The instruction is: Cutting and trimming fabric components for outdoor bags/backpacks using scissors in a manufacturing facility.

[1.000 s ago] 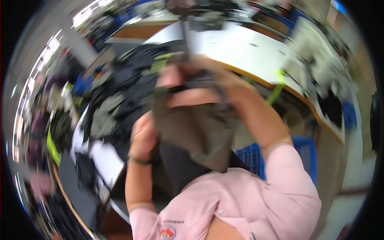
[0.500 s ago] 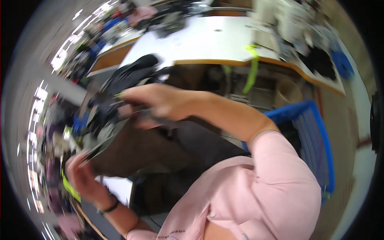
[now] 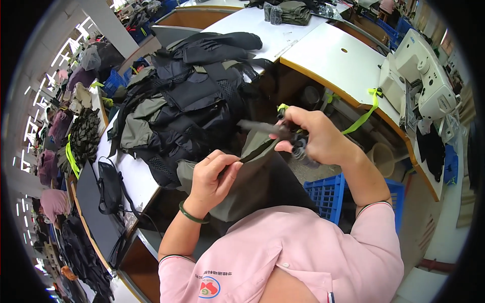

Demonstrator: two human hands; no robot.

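In front of my chest a grey-green piece of fabric [image 3: 242,189] hangs down over my lap, its dark edge strip stretched between my hands. My left hand [image 3: 214,177] pinches that edge between thumb and fingertips. With my right hand [image 3: 321,136] I grip a pair of scissors [image 3: 255,126], fingers around the dark handles, blades pointing left above the fabric edge. A bit of bright yellow-green material shows at the scissors. Whether the blades are apart is blurred. Just beyond my left hand lies a heap of black and grey-green sewn pieces [image 3: 187,106] with straps and mesh.
A white sewing machine [image 3: 422,70] stands on the white table [image 3: 333,55] at the right, a yellow-green ribbon [image 3: 361,121] hanging from its edge. Below are a blue crate [image 3: 323,197] and a beige bin [image 3: 381,159]. A black pouch [image 3: 108,187] with a cord lies left.
My hands have come closer together in front of me, and the fabric has swung from the left to hang over my lap. My view has turned, with the heap now nearer the middle.
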